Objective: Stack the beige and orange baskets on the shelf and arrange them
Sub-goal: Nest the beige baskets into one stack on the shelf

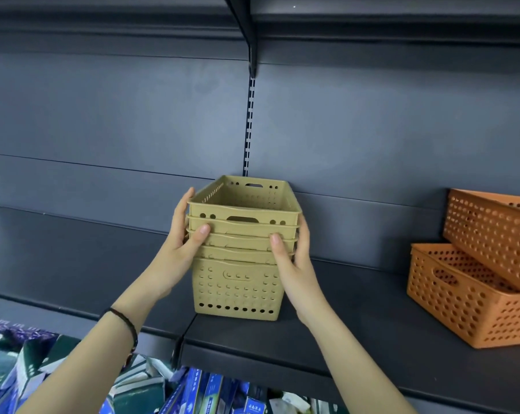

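A stack of several nested beige baskets (238,288) stands on the dark shelf (73,258), near its middle. My left hand (181,243) grips the stack's left side, thumb on the front rims and fingers round the side. My right hand (291,258) grips the right side the same way, thumb on the front rim. At the right, an orange basket (461,312) sits on the shelf, and a second orange basket (491,234) lies tilted in it, leaning against the back panel.
A dark back panel with a slotted upright (249,127) rises behind the stack, and another shelf (372,22) hangs overhead. Below the shelf's front edge lie blue and green boxes (193,392). Bare shelf stretches to the left of the stack.
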### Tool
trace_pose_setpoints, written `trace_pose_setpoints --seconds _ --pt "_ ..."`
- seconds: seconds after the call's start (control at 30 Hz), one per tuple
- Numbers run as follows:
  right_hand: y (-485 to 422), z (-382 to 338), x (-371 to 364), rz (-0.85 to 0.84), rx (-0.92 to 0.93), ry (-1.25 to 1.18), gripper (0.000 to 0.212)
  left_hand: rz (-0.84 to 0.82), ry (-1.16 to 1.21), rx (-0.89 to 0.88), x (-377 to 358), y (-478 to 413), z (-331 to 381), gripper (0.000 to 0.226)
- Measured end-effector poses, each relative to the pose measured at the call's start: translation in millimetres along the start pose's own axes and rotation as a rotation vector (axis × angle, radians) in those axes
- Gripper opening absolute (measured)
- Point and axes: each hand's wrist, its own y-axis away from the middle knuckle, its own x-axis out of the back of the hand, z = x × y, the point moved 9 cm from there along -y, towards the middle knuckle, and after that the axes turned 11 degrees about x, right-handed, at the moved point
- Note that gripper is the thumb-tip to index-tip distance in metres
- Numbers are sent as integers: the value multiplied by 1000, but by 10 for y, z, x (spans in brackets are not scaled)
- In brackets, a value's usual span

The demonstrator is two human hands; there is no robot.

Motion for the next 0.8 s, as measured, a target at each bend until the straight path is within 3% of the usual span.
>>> trace_pose_setpoints --seconds 0.2,0.47,0.57,0.63,0.73,0.8 --pt "-11 13 -113 -1 -8 55 58 41 -14 54 186 -37 -89 59" --pt "25 10 -138 -71 -37 95 72 109 -47 64 342 37 -180 48" --pt "148 73 50 -102 -130 167 74 189 -76 83 397 154 -228 44" --pt "272 94 219 -134 -163 293 69 320 -224 98 414 292 -245 42" --pt "445 127 490 -252 -158 574 51 529 -723 161 343 617 -247 37" --pt "544 117 637 -390 -107 859 48 597 -1017 103 167 809 -201 27"
